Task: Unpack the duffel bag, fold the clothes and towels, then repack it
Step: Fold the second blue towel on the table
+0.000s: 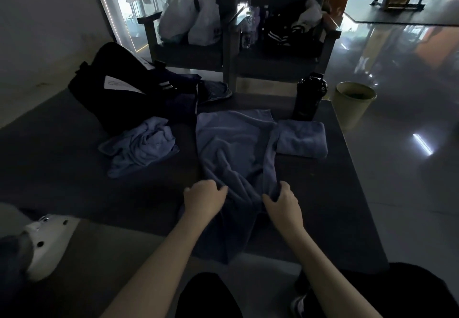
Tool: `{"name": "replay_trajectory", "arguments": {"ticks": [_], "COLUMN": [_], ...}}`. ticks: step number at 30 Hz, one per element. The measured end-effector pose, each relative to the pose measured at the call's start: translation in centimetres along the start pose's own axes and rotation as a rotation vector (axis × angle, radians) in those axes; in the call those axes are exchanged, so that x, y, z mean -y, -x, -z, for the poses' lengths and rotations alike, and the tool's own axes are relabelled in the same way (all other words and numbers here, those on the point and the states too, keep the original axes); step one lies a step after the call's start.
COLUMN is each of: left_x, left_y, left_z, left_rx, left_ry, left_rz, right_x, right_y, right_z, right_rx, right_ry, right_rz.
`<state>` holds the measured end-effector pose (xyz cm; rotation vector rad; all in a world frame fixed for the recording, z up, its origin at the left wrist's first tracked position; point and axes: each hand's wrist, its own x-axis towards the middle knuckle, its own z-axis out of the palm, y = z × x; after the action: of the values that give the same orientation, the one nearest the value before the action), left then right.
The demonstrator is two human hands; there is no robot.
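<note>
Head view, left hand (205, 197) and right hand (282, 201) each gripping near edge of blue towel (233, 148) on dark table (74, 181), duffel bag (119, 86) far left.

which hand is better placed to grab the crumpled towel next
Left, probably. The left hand is on the side of the crumpled towel; the right hand would have to cross the spread towel.

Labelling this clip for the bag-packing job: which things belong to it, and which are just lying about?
Job: duffel bag, spread towel gripped by left hand and right hand, folded towel, crumpled blue cloth.
Lying about: black bottle, bin, plastic bags.
</note>
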<state>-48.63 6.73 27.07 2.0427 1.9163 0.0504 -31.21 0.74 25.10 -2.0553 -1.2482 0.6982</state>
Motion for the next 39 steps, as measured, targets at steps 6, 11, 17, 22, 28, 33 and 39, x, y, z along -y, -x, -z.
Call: {"name": "replay_trajectory", "arguments": {"ticks": [6,11,17,22,28,33,39], "left_x": [-0.8,-1.2,0.2,1.6,3.4,4.1,4.8], "left_y": [5.9,7.7,5.6,1.1,-3.1,-0.9,3.8], "left_z": [-1.8,-2.6,1.2,4.9,5.0,1.7,-1.5], "left_rx": [0.235,0.132,-0.052,-0.195,-0.182,-0.022,-0.027], "left_ry": [0.081,0.198,0.633,0.674,0.825,0.711,0.247], "left_rz": [0.147,0.064,0.109,0.205,0.340,0.216,0.289], "right_x": [-0.3,-0.8,-0.1,1.2,0.7,-0.5,-1.7], "right_y": [1.8,2.3,2.8,0.9,-1.8,-0.9,2.0], "right_z": [1.5,1.5,2.9,4.7,5.1,2.5,0.7], "right_rx": [0.141,0.155,-0.035,-0.171,-0.162,0.054,-0.003], "right_ry": [-0.190,-0.014,-0.278,-0.531,-0.730,-0.436,0.017], "right_rz": [-0.048,-0.004,0.097,0.035,-0.111,-0.059,-0.022]}}
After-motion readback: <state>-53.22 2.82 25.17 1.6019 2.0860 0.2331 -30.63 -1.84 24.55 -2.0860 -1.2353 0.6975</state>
